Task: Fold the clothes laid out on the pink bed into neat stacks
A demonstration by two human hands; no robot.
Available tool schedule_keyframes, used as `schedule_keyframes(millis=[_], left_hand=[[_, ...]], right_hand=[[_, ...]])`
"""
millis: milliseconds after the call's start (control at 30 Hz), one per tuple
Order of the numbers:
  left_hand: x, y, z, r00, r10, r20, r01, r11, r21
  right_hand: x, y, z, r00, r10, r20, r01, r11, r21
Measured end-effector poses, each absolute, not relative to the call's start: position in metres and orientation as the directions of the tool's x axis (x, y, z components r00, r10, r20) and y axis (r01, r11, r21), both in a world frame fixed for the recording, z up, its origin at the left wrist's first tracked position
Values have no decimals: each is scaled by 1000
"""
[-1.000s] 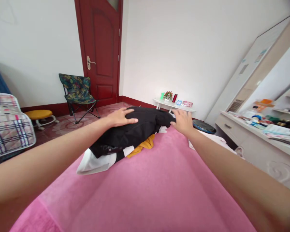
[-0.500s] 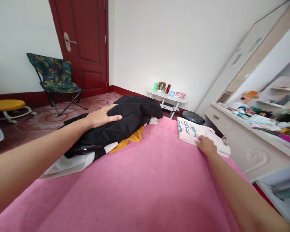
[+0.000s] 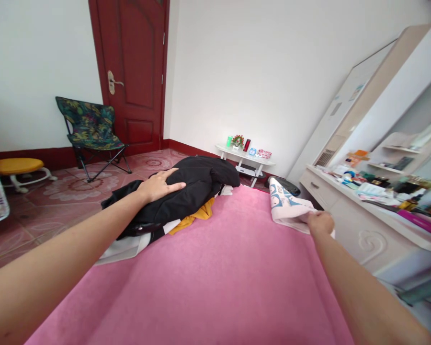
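A broad open lane is offered down the middle of the pink bedspread [image 3: 219, 273]! On the left it is bounded by the heap of black clothing [image 3: 197, 184], on which the left hand [image 3: 161, 186] is laid flat; on the right, by the white printed cloth [image 3: 287, 199], gripped in the right hand [image 3: 321, 223]. Farther right, passage is barred by the drawer cabinet [image 3: 355, 220]. Above the bedspread, free air is found.
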State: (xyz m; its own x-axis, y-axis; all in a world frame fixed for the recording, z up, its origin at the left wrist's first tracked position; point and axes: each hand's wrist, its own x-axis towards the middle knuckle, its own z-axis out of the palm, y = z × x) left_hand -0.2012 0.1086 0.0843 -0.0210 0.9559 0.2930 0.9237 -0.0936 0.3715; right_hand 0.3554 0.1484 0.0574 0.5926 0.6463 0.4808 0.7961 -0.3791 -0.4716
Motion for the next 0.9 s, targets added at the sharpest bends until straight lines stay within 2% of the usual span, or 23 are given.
schedule_keyframes(millis=[100,167,200,267,333,367,433,500,567,633,700,767,833,900], left_hand=[[-199,107,84,-40,955,295,928,-74,365],[-197,105,85,-60,953,295,933,-52,357],[-196,105,85,-69,953,295,936,-40,349],[-193,102,86,-88,950,298,944,-16,328],[-188,96,85,-103,942,320,954,3,298],[-184,91,85,-114,930,349,960,13,281],[-174,78,82,-148,885,441,968,38,249],[-160,61,79,-166,814,557,973,43,228],[-141,41,78,-124,753,646,976,-27,218],[-116,21,77,-16,722,691,958,-187,218],[-87,3,76,145,708,691,882,-409,234],[-56,-11,70,326,686,651,757,-602,255],[-29,-19,58,463,687,560,671,-685,285],[-10,-22,43,509,740,439,682,-658,319]], right_hand=[[349,141,114,628,543,557,773,-354,-527],[335,125,146,531,549,645,838,-226,-497],[324,113,158,437,571,695,883,-125,-452],[295,80,169,75,621,780,942,212,-260],[261,39,164,-323,651,687,860,505,-74],[243,17,156,-481,639,600,782,623,-37],[212,-26,132,-684,565,462,629,778,-20],[187,-62,102,-789,436,433,484,875,1],[172,-88,73,-836,345,426,396,918,34],[165,-100,49,-827,347,441,395,918,18],[164,-101,31,-766,425,483,450,890,-71],[167,-96,20,-658,538,527,511,833,-213],[171,-89,13,-530,644,552,548,756,-357],[175,-84,11,-402,714,574,563,687,-460]])
